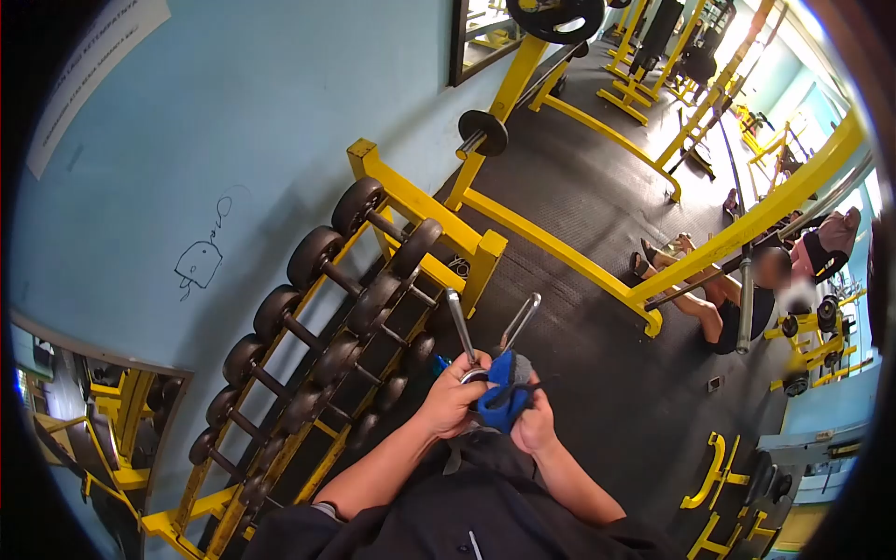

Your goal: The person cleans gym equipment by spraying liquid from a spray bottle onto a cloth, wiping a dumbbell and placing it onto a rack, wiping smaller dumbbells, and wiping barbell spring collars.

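Left grip (455, 401) clasping metal handle (460, 325), right grip (535, 422) pinching blue fabric (504, 399)

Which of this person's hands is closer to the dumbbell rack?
Left. The left hand is on the side nearest the dumbbell rack, apart from it in this view; the right hand is farther off, across the blue item from the left.
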`<state>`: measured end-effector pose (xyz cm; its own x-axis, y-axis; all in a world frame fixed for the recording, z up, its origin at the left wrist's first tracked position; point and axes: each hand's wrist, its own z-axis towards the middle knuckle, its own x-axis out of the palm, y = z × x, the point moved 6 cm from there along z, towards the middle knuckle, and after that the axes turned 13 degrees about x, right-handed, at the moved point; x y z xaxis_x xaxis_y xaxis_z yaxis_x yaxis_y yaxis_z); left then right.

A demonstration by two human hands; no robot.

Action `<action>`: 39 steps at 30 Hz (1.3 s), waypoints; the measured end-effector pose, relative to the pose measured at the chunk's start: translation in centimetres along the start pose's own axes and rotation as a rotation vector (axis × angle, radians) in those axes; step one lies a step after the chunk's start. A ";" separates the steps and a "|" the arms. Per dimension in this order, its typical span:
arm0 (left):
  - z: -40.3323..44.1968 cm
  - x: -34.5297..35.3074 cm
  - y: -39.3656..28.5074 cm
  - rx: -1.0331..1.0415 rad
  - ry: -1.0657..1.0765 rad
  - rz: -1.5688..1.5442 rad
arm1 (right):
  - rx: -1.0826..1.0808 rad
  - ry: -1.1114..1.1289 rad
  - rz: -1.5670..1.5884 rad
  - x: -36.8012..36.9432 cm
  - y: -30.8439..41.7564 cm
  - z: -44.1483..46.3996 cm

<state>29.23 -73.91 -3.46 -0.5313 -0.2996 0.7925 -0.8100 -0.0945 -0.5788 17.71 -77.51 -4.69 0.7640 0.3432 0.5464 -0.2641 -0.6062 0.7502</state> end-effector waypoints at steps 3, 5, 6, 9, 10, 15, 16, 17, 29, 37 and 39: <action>1.5 -0.3 -0.7 0.081 0.018 0.187 | 0.044 0.021 -0.089 0.0 -0.3 1.2; 1.8 -0.2 -1.9 0.080 -0.074 0.238 | -0.082 -0.074 -0.337 0.3 0.6 1.4; 2.0 -0.3 -1.7 0.122 -0.059 0.331 | -0.099 -0.110 -0.508 0.0 0.4 1.4; 2.5 -0.9 -1.0 0.250 -0.056 0.430 | -0.116 -0.112 -0.665 0.5 1.0 2.1; 2.4 -0.6 -1.0 0.216 -0.087 0.363 | -0.281 -0.093 -0.783 2.1 2.9 1.7; 2.0 -2.1 -1.7 0.240 -0.060 0.363 | -0.400 -0.059 -1.084 3.2 1.4 3.5; 2.0 -2.3 -1.9 0.258 -0.047 0.387 | -0.288 0.017 -1.093 3.6 1.2 3.7; 1.9 -2.8 -2.0 0.277 -0.036 0.410 | -0.307 0.025 -1.096 3.8 1.2 3.5; -1.8 -2.6 -5.2 0.522 0.174 0.810 | 0.985 0.466 0.169 4.6 -5.7 1.0; -2.9 -6.6 -3.2 0.405 -0.079 0.309 | 0.084 0.273 -0.273 6.4 3.2 0.8; -2.6 -4.7 -3.1 0.417 -0.028 0.240 | -0.189 0.178 -0.968 6.1 1.7 0.5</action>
<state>33.58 -69.79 -4.85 -0.6797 -0.3843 0.6248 -0.4935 -0.3906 -0.7771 22.23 -76.82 -0.27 0.6043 0.7402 -0.2948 0.3240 0.1097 0.9397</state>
